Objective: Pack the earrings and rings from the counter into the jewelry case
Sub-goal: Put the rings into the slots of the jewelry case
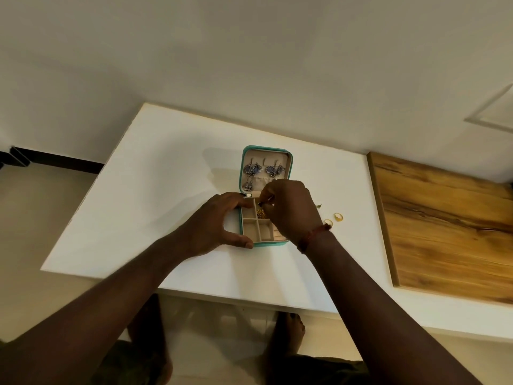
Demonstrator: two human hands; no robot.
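Jewelry case (254, 243) sits open at frame centre on the white worktop (155, 173), teal shell, beige lining. Lid (265, 155) stands up, two silver-blue earrings (252, 170) hung on its pad. Left hand (219, 222) cups the case's left edge, thumb at the near corner, holding nothing else. Right hand (291, 208) is over the tray, fingers (266, 196) pinched on a small dark item above the upper compartments. Gold piece (260, 213) lies in one compartment. Two gold rings (338, 217) lie on the worktop, right of the case.
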